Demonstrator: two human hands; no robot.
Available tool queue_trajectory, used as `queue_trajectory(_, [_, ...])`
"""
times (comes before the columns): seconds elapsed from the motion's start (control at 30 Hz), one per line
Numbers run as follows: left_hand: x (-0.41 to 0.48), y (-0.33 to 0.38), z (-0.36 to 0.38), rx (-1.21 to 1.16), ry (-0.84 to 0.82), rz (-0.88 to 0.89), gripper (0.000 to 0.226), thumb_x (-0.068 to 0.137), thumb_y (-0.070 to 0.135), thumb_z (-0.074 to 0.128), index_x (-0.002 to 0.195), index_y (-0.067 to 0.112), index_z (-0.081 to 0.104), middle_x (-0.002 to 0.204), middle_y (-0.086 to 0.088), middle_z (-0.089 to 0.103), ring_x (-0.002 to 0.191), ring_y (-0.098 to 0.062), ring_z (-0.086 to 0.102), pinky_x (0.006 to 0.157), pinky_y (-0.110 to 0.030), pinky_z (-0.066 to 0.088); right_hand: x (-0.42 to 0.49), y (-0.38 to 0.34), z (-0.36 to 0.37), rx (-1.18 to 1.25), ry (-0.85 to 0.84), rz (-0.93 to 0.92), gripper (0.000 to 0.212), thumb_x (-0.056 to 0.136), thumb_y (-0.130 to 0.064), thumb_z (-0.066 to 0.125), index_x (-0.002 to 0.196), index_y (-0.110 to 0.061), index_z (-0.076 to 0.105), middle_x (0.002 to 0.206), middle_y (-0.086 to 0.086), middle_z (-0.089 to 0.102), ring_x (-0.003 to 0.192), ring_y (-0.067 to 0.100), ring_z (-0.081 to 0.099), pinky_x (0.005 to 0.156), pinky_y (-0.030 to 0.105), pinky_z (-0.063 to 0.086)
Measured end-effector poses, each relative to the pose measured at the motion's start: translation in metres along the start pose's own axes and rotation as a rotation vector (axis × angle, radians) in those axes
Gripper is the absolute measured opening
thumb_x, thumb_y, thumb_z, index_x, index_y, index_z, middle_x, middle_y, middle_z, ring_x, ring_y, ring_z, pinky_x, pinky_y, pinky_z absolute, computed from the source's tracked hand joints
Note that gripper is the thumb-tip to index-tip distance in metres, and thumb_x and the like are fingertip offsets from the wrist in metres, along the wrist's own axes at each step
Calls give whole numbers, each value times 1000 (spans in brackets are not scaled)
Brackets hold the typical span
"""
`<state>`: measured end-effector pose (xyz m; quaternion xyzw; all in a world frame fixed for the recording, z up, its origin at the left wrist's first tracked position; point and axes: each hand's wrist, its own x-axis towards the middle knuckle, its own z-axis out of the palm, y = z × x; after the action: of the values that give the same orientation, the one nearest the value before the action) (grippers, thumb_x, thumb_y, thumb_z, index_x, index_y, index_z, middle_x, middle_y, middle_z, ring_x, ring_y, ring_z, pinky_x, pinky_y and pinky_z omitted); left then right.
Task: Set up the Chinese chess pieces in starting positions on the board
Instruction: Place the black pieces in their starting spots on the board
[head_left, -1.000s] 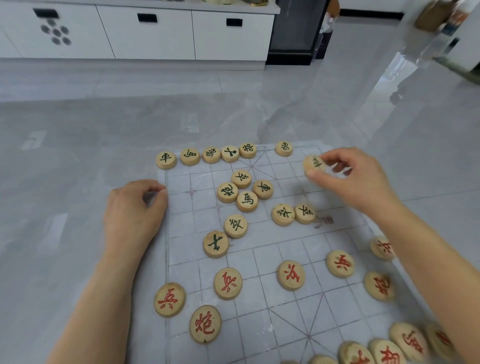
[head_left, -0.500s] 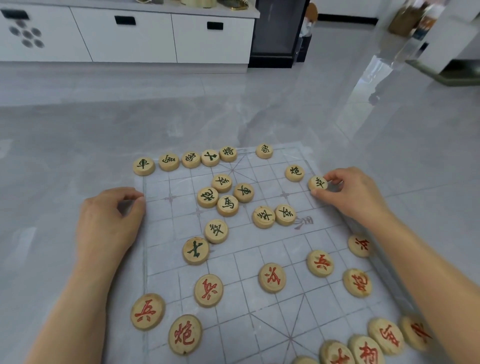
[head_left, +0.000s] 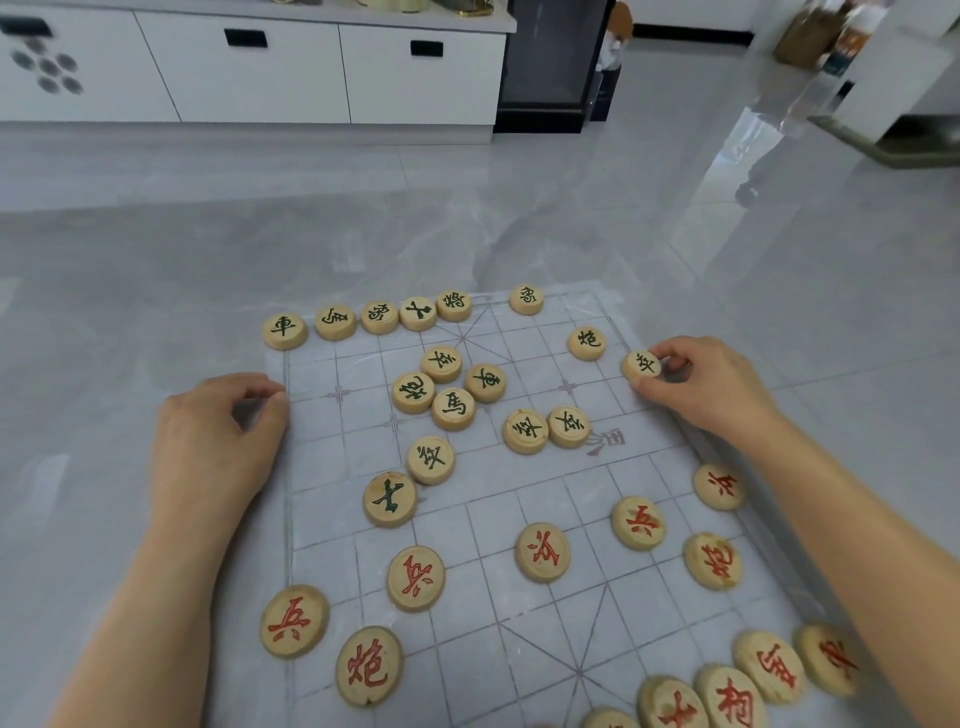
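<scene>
A thin translucent chess board sheet (head_left: 519, 519) lies on the grey floor. My right hand (head_left: 701, 384) pinches a green-marked soldier piece (head_left: 642, 364) at the board's right edge, low on the sheet. My left hand (head_left: 218, 441) rests curled on the board's left edge with nothing in it. Green-marked wooden discs line the far edge (head_left: 379, 317), and a green cannon (head_left: 587, 343) sits near the right. A loose cluster of green pieces (head_left: 452, 395) lies mid-board. Red-marked pieces (head_left: 543, 552) are spread over the near half.
White cabinets (head_left: 260, 67) run along the back wall, with a dark appliance (head_left: 550, 67) beside them. Glossy grey floor tiles (head_left: 467, 218) surround the board. Several red pieces (head_left: 727, 696) crowd the near right corner.
My right hand set the cannon down near the far right, then took a soldier piece and lowered it to the right edge. The left hand stayed on the left edge.
</scene>
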<state>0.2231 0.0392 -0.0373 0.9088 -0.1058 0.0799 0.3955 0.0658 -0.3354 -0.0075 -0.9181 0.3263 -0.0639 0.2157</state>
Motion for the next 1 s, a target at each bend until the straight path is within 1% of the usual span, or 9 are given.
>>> queue_trajectory(0.13, [1,-2,0,0,-5,-18,11,85,22,62,92,18,70,97,-1,69,91,-22,61,73,-36,47,0,0,-1,-5,-24,7,41,73,-42,72,109,-23,64,104,2,60,89,16,55,71,29,38])
queue_trajectory(0.2, [1,-2,0,-8,-4,-16,10,85,22,62,91,19,70,96,0,70,90,-22,61,73,-36,47,-5,-6,-3,-47,11,-2,55,72,-46,72,120,-22,57,110,2,56,97,18,53,79,33,42])
queue_trajectory(0.27, [1,-3,1,-20,-6,-11,10,84,21,62,90,19,70,96,1,70,88,-23,62,72,-36,48,-16,-18,-4,-39,72,-81,58,73,-46,71,123,-23,54,109,0,52,99,17,51,83,31,41])
queue_trajectory(0.37, [1,-3,1,-12,-8,-8,10,85,21,62,91,19,70,96,0,69,88,-23,61,72,-35,47,-33,-39,-2,-13,-85,-288,46,73,-44,71,115,-28,60,104,-8,51,94,8,50,81,25,37])
queue_trajectory(0.43, [1,-2,1,-13,-5,-9,10,85,21,62,91,19,70,96,0,69,90,-22,61,73,-35,47,-42,-47,3,-75,-196,-371,49,71,-49,70,115,-30,59,104,-12,50,96,4,46,86,27,39])
queue_trajectory(0.6, [0,-1,0,-10,1,-8,10,85,20,62,90,19,70,93,-1,69,87,-23,61,71,-36,47,-45,-55,17,-240,-191,-452,57,62,-74,51,99,-32,59,94,-14,51,92,10,49,85,35,42])
queue_trajectory(0.8, [2,-3,1,-5,-5,-20,10,84,22,62,91,20,70,97,1,69,93,-23,61,77,-40,50,-19,-48,7,-137,22,-329,49,69,-56,69,107,-25,63,96,-7,51,94,13,49,88,39,41])
queue_trajectory(0.93, [2,-4,2,-16,-5,-10,10,84,22,62,90,19,70,95,1,69,85,-22,60,75,-38,49,-9,-52,14,-157,-62,-324,54,70,-56,68,114,-26,61,99,-5,50,98,15,49,90,41,40])
queue_trajectory(1.0, [2,-5,2,-19,-7,-9,10,84,21,62,90,19,70,96,1,69,89,-22,61,76,-37,48,-9,-52,18,-181,-86,-337,54,71,-57,66,116,-28,60,99,-7,48,100,16,49,91,41,40])
